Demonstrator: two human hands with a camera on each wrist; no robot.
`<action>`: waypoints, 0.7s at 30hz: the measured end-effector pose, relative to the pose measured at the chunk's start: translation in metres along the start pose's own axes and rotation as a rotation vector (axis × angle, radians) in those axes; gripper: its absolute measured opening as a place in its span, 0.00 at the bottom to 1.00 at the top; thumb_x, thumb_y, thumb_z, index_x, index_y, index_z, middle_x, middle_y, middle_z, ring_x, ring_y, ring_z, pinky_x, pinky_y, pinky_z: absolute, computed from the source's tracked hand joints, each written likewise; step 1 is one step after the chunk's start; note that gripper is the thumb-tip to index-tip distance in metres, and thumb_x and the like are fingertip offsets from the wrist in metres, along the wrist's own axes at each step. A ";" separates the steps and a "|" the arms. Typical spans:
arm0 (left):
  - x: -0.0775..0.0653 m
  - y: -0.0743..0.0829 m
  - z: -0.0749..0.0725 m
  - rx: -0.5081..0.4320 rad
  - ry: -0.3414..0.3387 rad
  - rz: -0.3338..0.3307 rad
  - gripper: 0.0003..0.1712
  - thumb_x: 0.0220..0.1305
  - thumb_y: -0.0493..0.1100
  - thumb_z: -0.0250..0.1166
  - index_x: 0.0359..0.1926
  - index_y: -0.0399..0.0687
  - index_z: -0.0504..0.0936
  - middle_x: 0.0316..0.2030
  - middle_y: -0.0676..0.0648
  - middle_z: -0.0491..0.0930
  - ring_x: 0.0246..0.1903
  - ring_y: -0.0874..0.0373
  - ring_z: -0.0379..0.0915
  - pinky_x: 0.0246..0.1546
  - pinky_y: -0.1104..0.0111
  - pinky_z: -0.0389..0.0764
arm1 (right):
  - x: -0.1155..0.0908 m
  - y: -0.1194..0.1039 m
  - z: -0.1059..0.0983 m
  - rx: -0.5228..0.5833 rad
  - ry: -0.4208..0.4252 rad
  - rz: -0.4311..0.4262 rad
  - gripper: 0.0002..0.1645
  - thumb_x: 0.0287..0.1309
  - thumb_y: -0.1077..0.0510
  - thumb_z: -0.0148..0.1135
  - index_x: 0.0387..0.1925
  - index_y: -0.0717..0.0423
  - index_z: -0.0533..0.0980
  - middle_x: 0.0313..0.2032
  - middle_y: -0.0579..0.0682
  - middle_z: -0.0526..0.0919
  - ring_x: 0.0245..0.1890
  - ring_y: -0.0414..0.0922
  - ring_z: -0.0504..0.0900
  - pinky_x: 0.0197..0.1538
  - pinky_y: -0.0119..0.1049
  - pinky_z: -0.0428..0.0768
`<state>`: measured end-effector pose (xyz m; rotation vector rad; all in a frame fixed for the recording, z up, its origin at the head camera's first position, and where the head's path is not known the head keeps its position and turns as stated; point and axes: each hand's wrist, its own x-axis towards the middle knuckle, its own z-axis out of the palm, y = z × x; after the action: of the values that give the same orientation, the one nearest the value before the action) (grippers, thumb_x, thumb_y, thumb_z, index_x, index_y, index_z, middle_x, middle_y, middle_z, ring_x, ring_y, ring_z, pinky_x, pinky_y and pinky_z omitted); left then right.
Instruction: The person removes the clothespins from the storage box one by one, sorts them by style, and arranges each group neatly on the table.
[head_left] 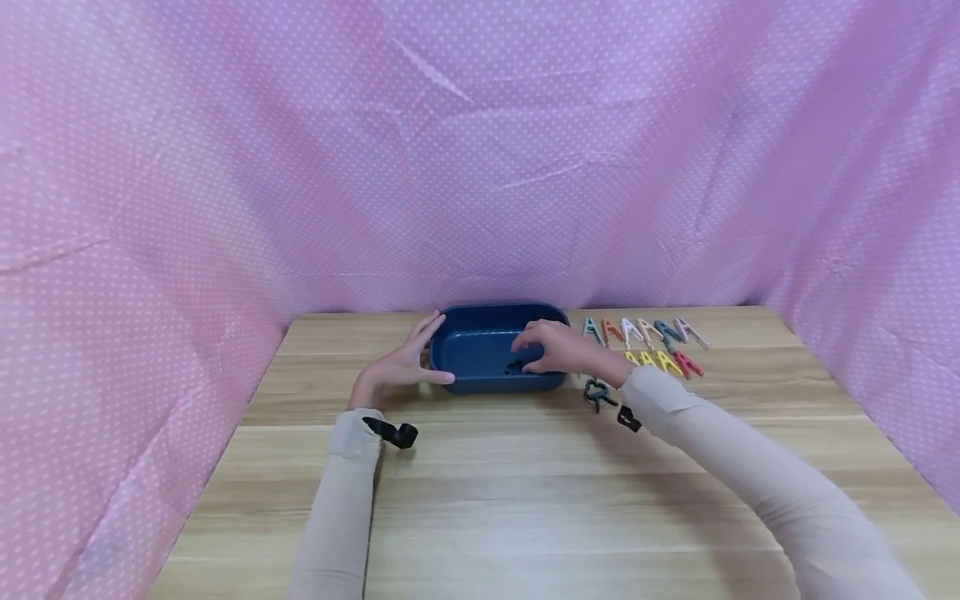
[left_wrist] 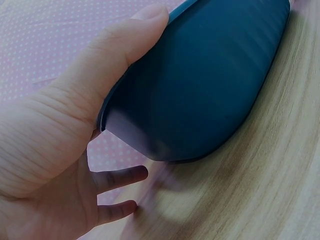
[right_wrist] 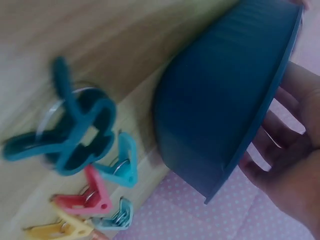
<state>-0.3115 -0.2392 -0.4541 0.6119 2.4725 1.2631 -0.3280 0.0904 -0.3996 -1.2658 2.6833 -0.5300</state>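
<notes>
A dark blue oblong basin (head_left: 491,385) stands at the table's back edge. My left hand (head_left: 405,362) spreads around its left end, with the thumb on the near rim and the other fingers reaching toward the far corner. In the left wrist view two straight fingers (left_wrist: 120,179) stand apart from the basin wall. My right hand (head_left: 558,346) reaches over the right side into the basin, thumb and fingers parted. Just beside its thumb, a dark clip (head_left: 513,367) lies on the basin floor. The right wrist view hides the fingertips behind the wall.
A large dark teal clip (head_left: 597,393) lies on the table near the right wrist. Behind the right forearm, several coloured clothespins (head_left: 632,333) form a back row, with yellow pins (head_left: 666,362) and a red pin (head_left: 686,363) in front. A pink dotted curtain (head_left: 480,167) hangs behind the table.
</notes>
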 end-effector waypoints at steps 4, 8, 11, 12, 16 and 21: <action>-0.001 0.003 0.000 -0.020 -0.003 -0.011 0.67 0.58 0.52 0.77 0.83 0.58 0.37 0.82 0.54 0.26 0.81 0.48 0.26 0.77 0.40 0.47 | 0.013 0.005 0.002 0.026 -0.068 -0.012 0.22 0.56 0.59 0.76 0.53 0.58 0.84 0.49 0.53 0.85 0.51 0.51 0.82 0.55 0.47 0.83; -0.002 0.004 -0.001 -0.042 -0.002 -0.020 0.67 0.59 0.51 0.77 0.83 0.60 0.37 0.82 0.55 0.26 0.81 0.47 0.28 0.78 0.41 0.48 | 0.023 0.009 0.005 0.067 -0.125 -0.023 0.21 0.56 0.62 0.75 0.53 0.58 0.84 0.51 0.54 0.86 0.52 0.51 0.82 0.57 0.46 0.83; -0.002 0.004 -0.001 -0.046 -0.001 -0.023 0.66 0.59 0.50 0.77 0.83 0.62 0.37 0.82 0.55 0.26 0.81 0.47 0.28 0.78 0.42 0.49 | 0.028 0.010 0.007 0.093 -0.166 -0.032 0.21 0.56 0.66 0.74 0.53 0.58 0.84 0.52 0.53 0.87 0.54 0.51 0.83 0.65 0.49 0.78; -0.002 0.004 -0.001 -0.045 -0.001 -0.022 0.67 0.59 0.51 0.77 0.83 0.62 0.37 0.82 0.54 0.26 0.81 0.46 0.28 0.78 0.42 0.49 | 0.030 0.011 0.009 0.096 -0.177 -0.036 0.21 0.56 0.67 0.74 0.53 0.58 0.84 0.52 0.53 0.87 0.54 0.50 0.83 0.68 0.50 0.75; -0.003 0.004 -0.001 -0.032 -0.006 -0.028 0.67 0.59 0.52 0.77 0.83 0.62 0.36 0.82 0.54 0.26 0.81 0.47 0.27 0.78 0.42 0.49 | 0.035 0.011 0.014 0.090 -0.203 -0.038 0.21 0.57 0.70 0.71 0.53 0.57 0.85 0.51 0.52 0.88 0.53 0.48 0.83 0.72 0.51 0.71; -0.002 0.002 -0.001 -0.018 -0.007 0.000 0.67 0.59 0.54 0.76 0.83 0.59 0.36 0.82 0.50 0.25 0.81 0.44 0.27 0.77 0.39 0.48 | 0.043 0.009 0.020 0.056 -0.194 -0.034 0.19 0.56 0.69 0.72 0.51 0.57 0.86 0.47 0.52 0.87 0.48 0.47 0.80 0.55 0.43 0.81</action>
<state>-0.3099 -0.2402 -0.4517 0.6102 2.4529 1.2793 -0.3567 0.0573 -0.4205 -1.2787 2.4755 -0.4576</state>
